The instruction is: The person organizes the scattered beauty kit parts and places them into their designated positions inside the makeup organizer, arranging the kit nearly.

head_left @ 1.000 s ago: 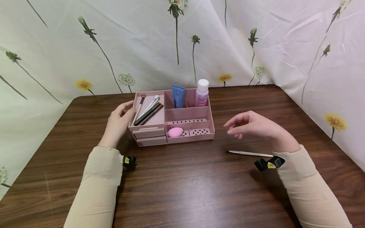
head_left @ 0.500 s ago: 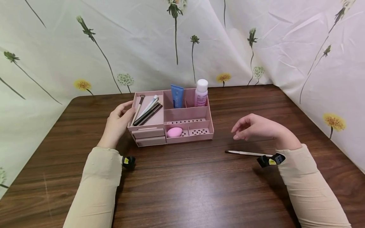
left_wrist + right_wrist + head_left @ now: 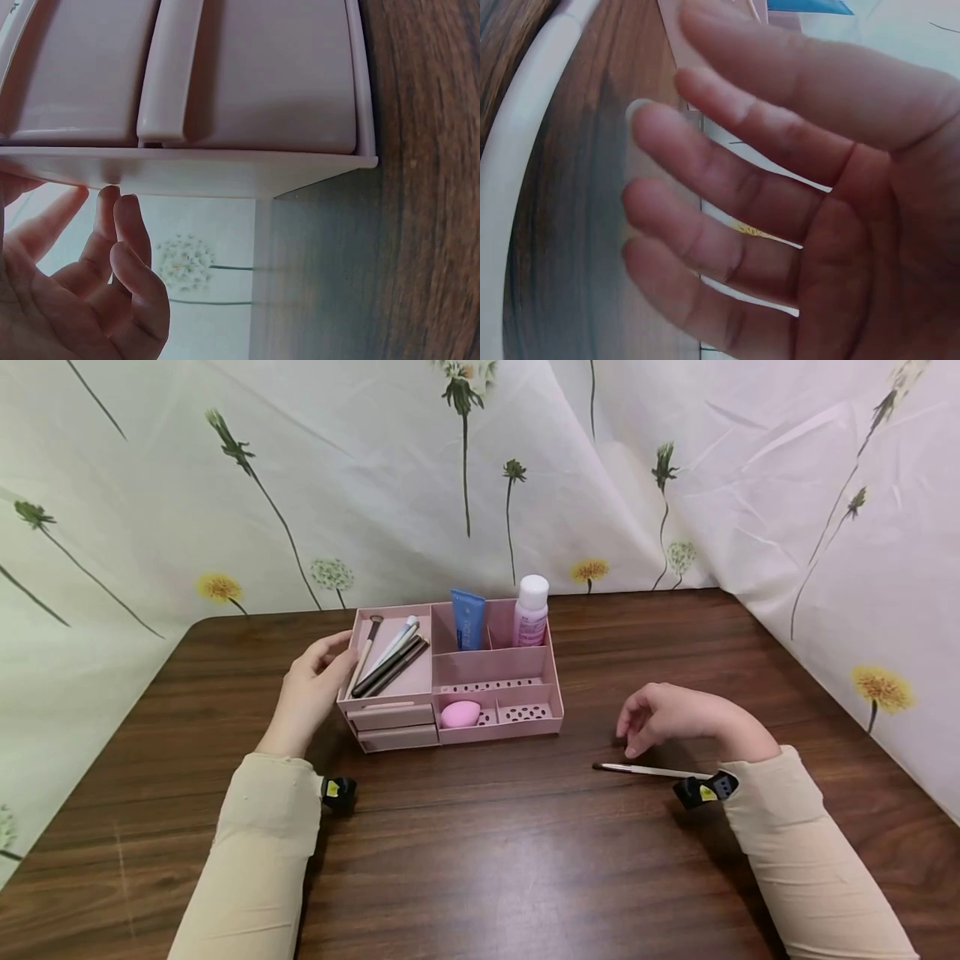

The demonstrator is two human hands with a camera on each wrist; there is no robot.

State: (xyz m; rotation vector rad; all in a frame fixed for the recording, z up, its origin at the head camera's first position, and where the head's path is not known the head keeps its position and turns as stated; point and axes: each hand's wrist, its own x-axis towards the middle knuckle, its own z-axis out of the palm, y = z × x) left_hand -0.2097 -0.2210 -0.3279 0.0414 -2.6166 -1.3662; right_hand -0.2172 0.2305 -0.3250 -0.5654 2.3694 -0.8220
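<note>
A pink desk organizer (image 3: 495, 653) stands on the table, with my left hand (image 3: 309, 693) at its left side. In the left wrist view, the fingertips (image 3: 109, 196) touch the side wall, not wrapped round it. My right hand (image 3: 675, 718) hovers over the table with loosely bent fingers and holds nothing. Just below it lies a makeup brush (image 3: 652, 771) with a white handle and dark tip. The handle (image 3: 526, 150) crosses the left of the right wrist view, apart from the fingers.
The organizer's top tray holds a makeup brush (image 3: 365, 652) and several pens or brushes (image 3: 390, 666). A blue tube (image 3: 468, 620) and a white-capped pink bottle (image 3: 531, 610) stand in rear compartments. A pink makeup sponge (image 3: 461, 714) sits in front. A flowered cloth (image 3: 405, 485) hangs behind.
My right hand has moved down and slightly right, closer to the brush on the table. My left hand stays against the organizer.
</note>
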